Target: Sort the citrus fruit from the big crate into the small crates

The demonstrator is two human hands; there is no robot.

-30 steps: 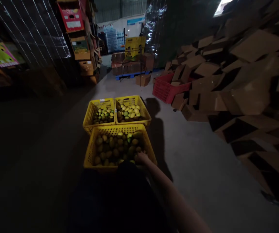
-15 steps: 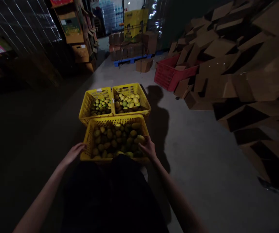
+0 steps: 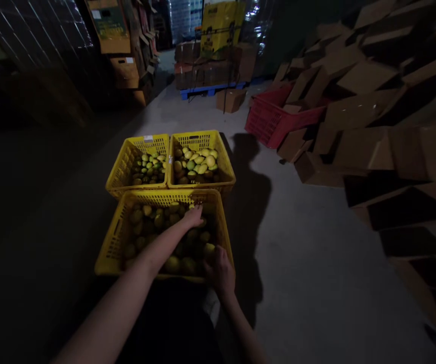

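In front of me stands a yellow plastic crate (image 3: 110,247) with many yellow-green oval fruits inside, dim in the shadow. My left hand (image 3: 193,216) reaches across it to the far right part, fingers stretched out over the fruit there. Nearer, at the crate's right side, my right hand (image 3: 220,270) is curled round a yellow-green fruit (image 3: 209,248), which shows at its fingertips. Beyond are two more yellow crates side by side: the left crate (image 3: 116,169) holds smaller green and yellow fruits, the right crate (image 3: 223,162) larger yellow ones.
Heaped flattened and open cardboard boxes (image 3: 362,146) fill the right side, with a red crate (image 3: 267,124) at their edge. At the back, cartons and a yellow box (image 3: 218,30) stand on a blue pallet (image 3: 210,91). Stacked cartons (image 3: 123,73) rise at the back left.
My left hand has moved from outside the near crate's left rim across to the fruit at its far right. My right hand has come down nearer to me. The view has shifted closer.
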